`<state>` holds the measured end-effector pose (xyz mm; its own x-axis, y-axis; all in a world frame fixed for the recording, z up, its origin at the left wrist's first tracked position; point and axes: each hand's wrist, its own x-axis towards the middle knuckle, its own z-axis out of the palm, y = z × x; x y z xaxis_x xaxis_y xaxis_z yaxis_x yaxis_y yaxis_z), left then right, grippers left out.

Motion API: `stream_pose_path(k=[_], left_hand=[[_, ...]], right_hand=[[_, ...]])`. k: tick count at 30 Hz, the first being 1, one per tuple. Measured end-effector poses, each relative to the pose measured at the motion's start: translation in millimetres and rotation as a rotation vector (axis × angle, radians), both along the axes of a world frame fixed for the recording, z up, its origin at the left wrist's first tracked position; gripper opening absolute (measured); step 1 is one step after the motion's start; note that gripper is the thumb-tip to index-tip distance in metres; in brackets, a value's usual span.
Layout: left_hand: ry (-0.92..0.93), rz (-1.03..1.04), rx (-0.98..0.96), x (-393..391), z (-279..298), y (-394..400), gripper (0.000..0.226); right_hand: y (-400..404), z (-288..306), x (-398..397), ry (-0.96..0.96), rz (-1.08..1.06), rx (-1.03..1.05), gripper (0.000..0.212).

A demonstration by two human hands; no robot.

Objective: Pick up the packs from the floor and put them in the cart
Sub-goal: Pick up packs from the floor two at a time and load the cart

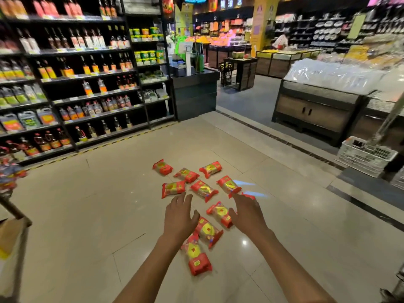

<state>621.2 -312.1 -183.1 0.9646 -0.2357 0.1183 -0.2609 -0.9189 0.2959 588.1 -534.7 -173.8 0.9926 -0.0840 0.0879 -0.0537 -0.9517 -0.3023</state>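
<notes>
Several red and yellow packs lie scattered on the beige tiled floor, the farthest [162, 167] at the top left of the group and the nearest [196, 255] by my left forearm. My left hand [179, 216] hovers over the group with fingers spread and nothing in it, just short of one pack [173, 188]. My right hand [247, 213] is held out open too, beside a pack [220, 214] and partly covering another. At the left edge is a blurred cart [13, 206] with packs [9, 174] in it.
Shelves of bottles [72, 84] line the left side. A dark counter [195, 92] stands ahead, a display bin with white bags [323, 101] to the right, and a white crate [366, 156] beside it. A person [281, 41] stands far back.
</notes>
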Motion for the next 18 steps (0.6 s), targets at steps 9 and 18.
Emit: stream_pose_path(k=[9,18], left_hand=[[0.114,0.109,-0.044,135.9,-49.7,-26.9,0.061],[0.197,0.227,-0.086,282.3,-131.0,-58.5,0.063]], right_hand=[[-21.5,-41.3,159.6,0.16,0.127,-0.023,0.06],[-34.3,-100.3,337.3,0.305,0.316,-0.13,0.053]])
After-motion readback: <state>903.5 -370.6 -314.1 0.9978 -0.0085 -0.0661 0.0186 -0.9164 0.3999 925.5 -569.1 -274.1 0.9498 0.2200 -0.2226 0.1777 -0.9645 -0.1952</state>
